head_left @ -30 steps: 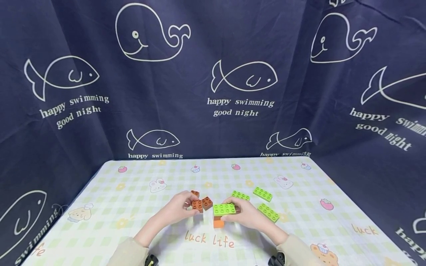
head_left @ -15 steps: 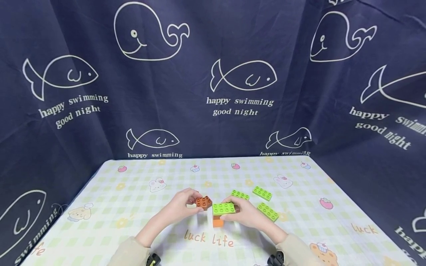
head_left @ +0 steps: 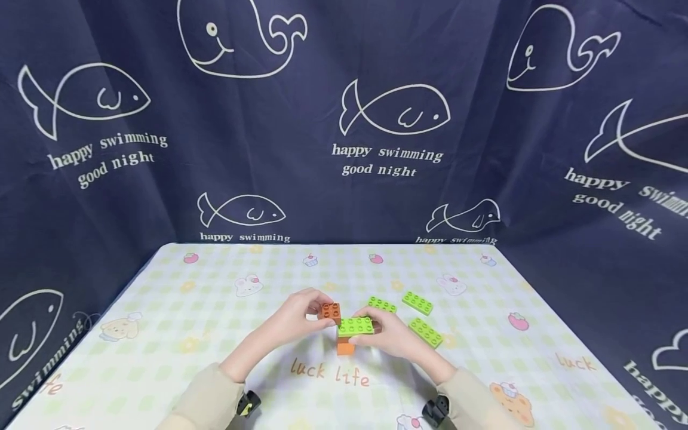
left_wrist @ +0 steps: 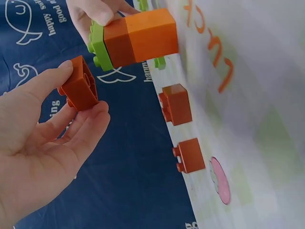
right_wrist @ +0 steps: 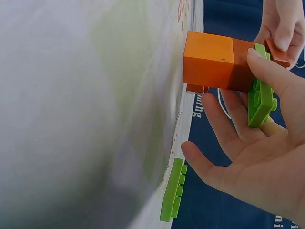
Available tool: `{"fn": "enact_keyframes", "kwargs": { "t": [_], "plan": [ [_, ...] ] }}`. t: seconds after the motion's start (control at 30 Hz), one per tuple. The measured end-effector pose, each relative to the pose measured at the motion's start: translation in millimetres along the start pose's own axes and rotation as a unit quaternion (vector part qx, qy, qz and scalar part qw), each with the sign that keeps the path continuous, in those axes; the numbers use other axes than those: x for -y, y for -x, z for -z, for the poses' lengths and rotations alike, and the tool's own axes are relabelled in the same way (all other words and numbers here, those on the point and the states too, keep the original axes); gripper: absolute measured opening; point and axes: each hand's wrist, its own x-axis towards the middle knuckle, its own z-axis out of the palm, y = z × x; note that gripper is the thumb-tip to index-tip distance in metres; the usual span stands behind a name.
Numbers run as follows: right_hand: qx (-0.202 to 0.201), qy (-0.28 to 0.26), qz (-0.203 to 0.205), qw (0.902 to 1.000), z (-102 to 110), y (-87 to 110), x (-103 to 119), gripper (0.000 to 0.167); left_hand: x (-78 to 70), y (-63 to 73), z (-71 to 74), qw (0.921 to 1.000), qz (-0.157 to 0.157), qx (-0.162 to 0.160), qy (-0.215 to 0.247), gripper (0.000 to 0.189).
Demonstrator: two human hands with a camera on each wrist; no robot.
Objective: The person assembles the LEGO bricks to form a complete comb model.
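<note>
Between thumb and fingertips, my left hand pinches a brown toy brick, raised beside the stack. That brick is right at the left end of a bright green flat brick in the head view. The green piece tops a stack with a brown brick in the middle and an orange brick at the bottom. My right hand grips this stack from the right, its thumb near the joint of the green and brown pieces. The green piece overhangs the bricks below on the right.
Two more brown bricks, one nearer and one farther, sit on the patterned tablecloth; my left hand hides them in the head view. Three green flat bricks lie behind and right of my right hand. A dark blue curtain hangs behind the table.
My left hand has lifted the brown brick and brought it rightward to the green piece's left end. The right hand keeps hold of the stack. The head view has tilted slightly down.
</note>
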Motion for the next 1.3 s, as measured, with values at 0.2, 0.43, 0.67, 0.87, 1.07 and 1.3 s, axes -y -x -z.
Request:
{"fn": "enact_keyframes", "kwargs": {
  "t": [0.2, 0.43, 0.67, 0.87, 1.07, 1.3],
  "plan": [
    [-0.003, -0.002, -0.001, 1.0, -1, -0.4, 0, 0.04, -3.9, -5.0, -2.9, 0.9997, -0.021, 0.007, -0.004, 0.031],
    [-0.014, 0.006, 0.004, 0.9999, -3, -0.4, 0, 0.039, -6.2, -8.6, -8.3, 0.9993, -0.031, 0.022, 0.005, 0.032],
    [-0.013, -0.002, 0.008, 0.9999, -4, -0.6, -2, 0.04, -9.6, -9.4, -12.1, 0.9992, -0.019, 0.033, 0.006, 0.03],
    [-0.011, -0.008, 0.005, 0.9999, -3, -1.4, -2, 0.039, -11.2, -9.2, -13.3, 0.999, -0.017, 0.04, 0.009, 0.029],
    [-0.012, -0.008, 0.008, 0.9999, -4, -1.7, -3, 0.04, -11.5, -9.2, -13.9, 0.9989, -0.017, 0.043, 0.005, 0.028],
    [-0.012, -0.006, 0.007, 0.9999, -4, -1.7, -4, 0.04, -9.4, -8.8, -16.1, 0.9988, -0.019, 0.045, 0.0, 0.029]
  ]
}}
